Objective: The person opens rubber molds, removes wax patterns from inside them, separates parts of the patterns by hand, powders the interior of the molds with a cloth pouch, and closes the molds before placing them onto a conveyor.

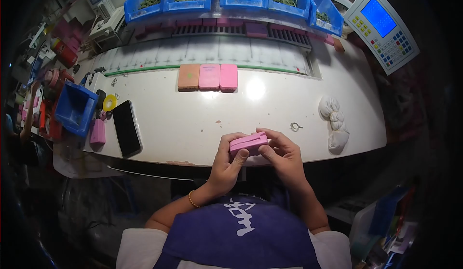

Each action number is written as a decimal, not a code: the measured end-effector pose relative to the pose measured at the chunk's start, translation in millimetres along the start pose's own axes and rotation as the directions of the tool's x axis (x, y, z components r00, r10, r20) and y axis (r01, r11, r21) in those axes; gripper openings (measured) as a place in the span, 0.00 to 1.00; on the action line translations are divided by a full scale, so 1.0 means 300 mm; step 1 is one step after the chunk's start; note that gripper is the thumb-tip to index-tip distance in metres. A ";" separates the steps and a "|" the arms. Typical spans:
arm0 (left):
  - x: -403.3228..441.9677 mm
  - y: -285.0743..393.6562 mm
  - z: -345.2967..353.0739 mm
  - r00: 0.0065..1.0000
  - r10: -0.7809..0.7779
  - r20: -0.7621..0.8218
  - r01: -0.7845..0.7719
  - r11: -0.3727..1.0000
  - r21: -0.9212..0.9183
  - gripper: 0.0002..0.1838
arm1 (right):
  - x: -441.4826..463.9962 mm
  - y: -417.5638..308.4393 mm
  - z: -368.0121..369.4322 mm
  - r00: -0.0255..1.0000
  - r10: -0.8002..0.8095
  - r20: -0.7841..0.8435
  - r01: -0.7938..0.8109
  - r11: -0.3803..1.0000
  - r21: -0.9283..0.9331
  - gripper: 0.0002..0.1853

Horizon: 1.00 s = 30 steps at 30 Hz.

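Note:
Over the table's front edge I hold a pink rubber mold [247,144], a thick rounded block with a jagged split line along the side facing me. My left hand [226,163] grips its left end, thumb on the near face. Fingers of my right hand [284,156] close on the right end, with the thumb at the near corner and the index finger over the top. Whether anything lies inside the mold is hidden. Beyond my hands, three similar molds [208,77] stand side by side, one brownish and two pink.
A black phone [127,129], a pink block [97,131] and a blue bin [76,107] are at left. A knotted white cloth bundle [336,126] and a small ring-shaped item [295,126] lie right. Blue bins [187,4] of green pieces line the back, beside a keypad panel [382,29].

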State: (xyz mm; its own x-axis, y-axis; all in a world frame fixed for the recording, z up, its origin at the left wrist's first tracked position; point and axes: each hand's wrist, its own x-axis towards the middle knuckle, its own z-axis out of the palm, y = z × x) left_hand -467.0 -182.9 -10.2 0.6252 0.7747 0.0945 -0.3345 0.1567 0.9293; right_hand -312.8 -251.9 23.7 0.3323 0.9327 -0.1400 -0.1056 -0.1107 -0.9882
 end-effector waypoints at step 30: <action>0.006 0.059 -0.044 0.988 0.012 0.153 -0.069 0.925 0.375 0.16 | -0.031 -0.046 -0.029 0.905 -0.386 0.180 0.421 0.876 -0.234 0.16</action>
State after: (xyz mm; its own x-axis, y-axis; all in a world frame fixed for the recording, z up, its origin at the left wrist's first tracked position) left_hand -481.2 -170.6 1.9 0.7218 0.6737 0.1589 -0.0881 -0.1382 0.9865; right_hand -306.3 -262.0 38.1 0.1724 0.9484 0.2663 0.2671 0.2152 -0.9393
